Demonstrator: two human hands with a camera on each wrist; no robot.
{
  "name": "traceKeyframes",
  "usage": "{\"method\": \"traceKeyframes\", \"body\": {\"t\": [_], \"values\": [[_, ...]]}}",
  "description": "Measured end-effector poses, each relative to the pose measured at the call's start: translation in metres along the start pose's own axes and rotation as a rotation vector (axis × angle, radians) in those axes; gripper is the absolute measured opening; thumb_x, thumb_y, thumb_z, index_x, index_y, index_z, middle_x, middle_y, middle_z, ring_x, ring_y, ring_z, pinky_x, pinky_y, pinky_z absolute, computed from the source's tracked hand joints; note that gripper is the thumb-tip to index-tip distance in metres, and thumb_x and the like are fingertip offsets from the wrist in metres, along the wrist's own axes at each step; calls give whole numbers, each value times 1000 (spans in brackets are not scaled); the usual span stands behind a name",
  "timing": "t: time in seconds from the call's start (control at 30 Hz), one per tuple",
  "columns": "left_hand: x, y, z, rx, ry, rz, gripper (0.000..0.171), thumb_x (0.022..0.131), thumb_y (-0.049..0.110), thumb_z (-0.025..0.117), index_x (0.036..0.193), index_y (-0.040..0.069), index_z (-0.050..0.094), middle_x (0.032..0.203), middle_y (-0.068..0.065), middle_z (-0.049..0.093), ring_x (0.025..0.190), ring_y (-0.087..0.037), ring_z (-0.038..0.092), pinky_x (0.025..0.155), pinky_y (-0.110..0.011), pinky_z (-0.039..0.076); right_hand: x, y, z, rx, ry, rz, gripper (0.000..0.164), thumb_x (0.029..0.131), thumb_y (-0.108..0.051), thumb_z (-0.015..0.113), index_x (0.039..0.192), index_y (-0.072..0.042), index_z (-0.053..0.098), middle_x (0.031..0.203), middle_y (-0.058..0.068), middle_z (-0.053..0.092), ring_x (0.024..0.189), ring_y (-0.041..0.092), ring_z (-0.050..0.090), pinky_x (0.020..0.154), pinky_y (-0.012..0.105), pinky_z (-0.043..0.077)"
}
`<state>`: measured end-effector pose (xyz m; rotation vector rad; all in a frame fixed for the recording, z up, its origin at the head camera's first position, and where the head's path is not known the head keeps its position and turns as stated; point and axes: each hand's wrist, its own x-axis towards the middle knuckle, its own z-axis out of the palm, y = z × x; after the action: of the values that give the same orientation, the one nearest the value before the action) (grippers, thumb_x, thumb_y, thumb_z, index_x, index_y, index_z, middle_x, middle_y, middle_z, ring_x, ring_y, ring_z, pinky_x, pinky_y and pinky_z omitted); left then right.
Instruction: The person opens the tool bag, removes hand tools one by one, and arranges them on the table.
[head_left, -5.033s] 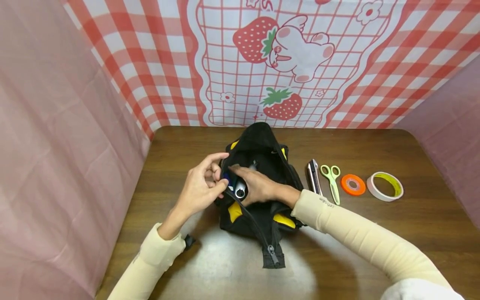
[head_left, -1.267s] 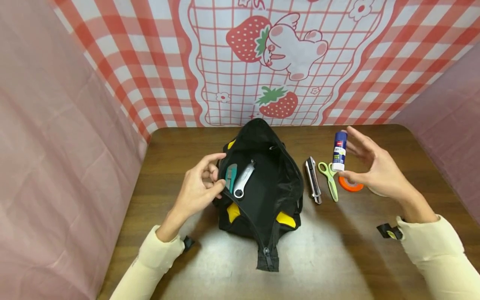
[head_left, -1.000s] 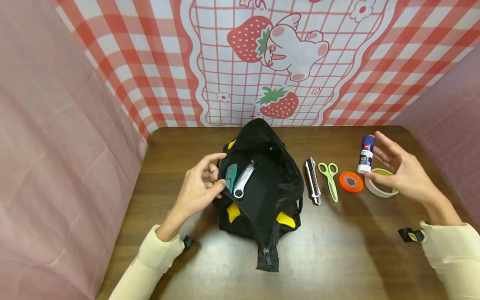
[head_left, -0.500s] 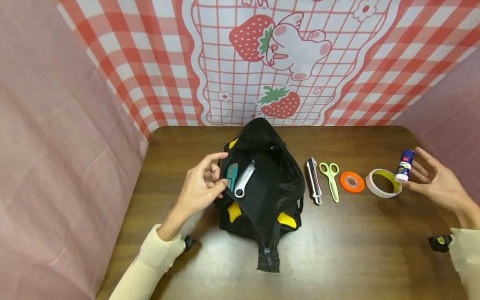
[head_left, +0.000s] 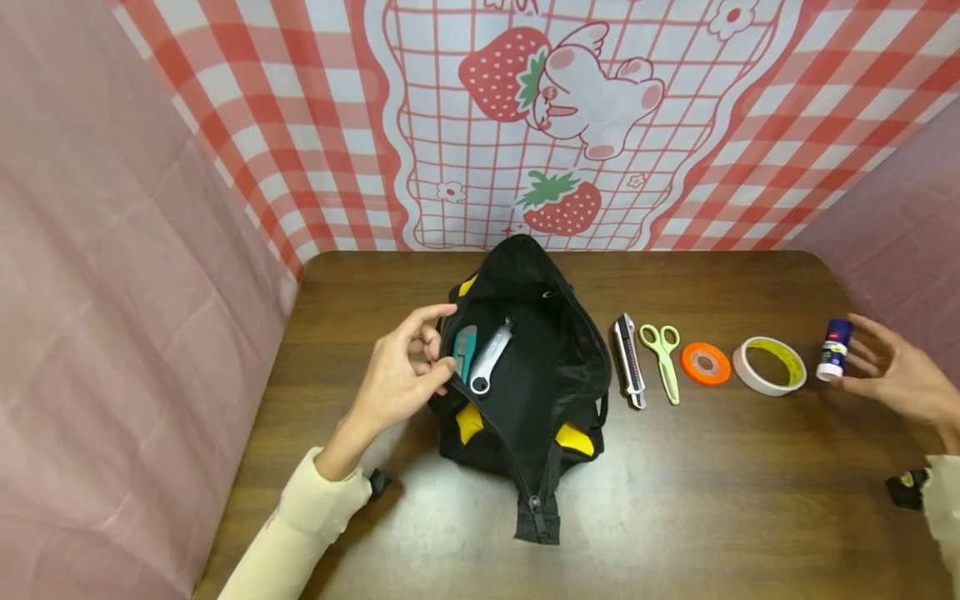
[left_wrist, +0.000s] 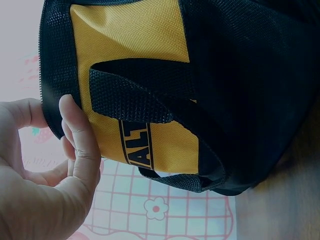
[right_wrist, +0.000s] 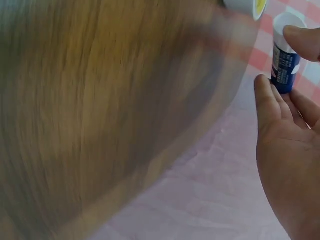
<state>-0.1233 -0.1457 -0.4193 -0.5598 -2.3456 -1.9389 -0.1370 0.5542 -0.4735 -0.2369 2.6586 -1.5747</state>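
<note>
My left hand (head_left: 401, 367) pinches the left edge of a black and yellow tool bag (head_left: 487, 454), which stands unzipped. The left wrist view shows the thumb and fingertips at its zipper edge (left_wrist: 52, 105). Inside the bag lie a teal-handled cutter (head_left: 466, 354) and a silver tool (head_left: 491, 358) with a round end. At the table's right side, my right hand (head_left: 903, 375) holds a blue glue stick (head_left: 835, 350) with a white end, gripped lengthwise between thumb and fingertips. In the right wrist view the thumb presses the white end of the glue stick (right_wrist: 285, 67).
Right of the bag, a snap-off utility knife (head_left: 628, 362), light green scissors (head_left: 666, 367), an orange tape roll (head_left: 692, 365) and a white masking tape roll (head_left: 742, 368) form a row on the wooden table (head_left: 675, 517). Cloth walls border the back and sides.
The right hand has come out of the bag with the glue stick and carried it right, past the row, then lower towards the table. The left hand has stayed at the bag's edge.
</note>
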Motion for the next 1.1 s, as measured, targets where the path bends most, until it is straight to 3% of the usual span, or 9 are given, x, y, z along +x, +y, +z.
{"method": "traceKeyframes", "body": {"t": [0.1,0.2,0.43,0.63,0.93,1.1], "values": [[0,0,0,4,-1,5,63,89,-11,74,150,4,63,87,-15,51,64,-22,66,52,-43,67,2,3,-3,-138,-24,-45,122,75,39,66,177,-11,22,132,-39,46,110,-31,47,85,-3,50],[1,0,0,7,-1,10,63,89,-11,74,150,4,63,87,-15,51,64,-22,66,51,-42,67,4,6,-3,-204,-66,-97,126,70,39,70,176,-4,19,135,-39,44,114,-31,45,87,-4,48],[1,-2,1,8,4,9,63,89,-10,74,149,3,63,88,-15,51,64,-21,67,51,-41,67,1,23,0,-155,-112,-120,132,71,39,69,179,-18,20,144,-37,45,118,-28,48,89,-2,49],[0,-2,2,9,4,8,63,89,-11,74,150,5,63,87,-14,51,64,-21,66,51,-41,67,2,24,1,-340,-116,-60,132,73,25,83,179,-23,21,134,-43,38,114,-27,40,80,-2,43],[1,-2,2,7,-3,2,63,90,-10,74,151,5,62,88,-13,51,63,-22,67,52,-41,68,7,23,2,-235,-187,-109,136,67,37,72,178,-28,27,138,-43,43,118,-27,42,85,-3,41],[0,-1,2,2,0,4,62,89,-11,74,149,3,62,88,-15,51,65,-21,67,52,-40,68,8,24,2,-248,-221,-171,138,65,39,67,179,-22,21,144,-41,41,124,-25,42,90,-5,37]]}}
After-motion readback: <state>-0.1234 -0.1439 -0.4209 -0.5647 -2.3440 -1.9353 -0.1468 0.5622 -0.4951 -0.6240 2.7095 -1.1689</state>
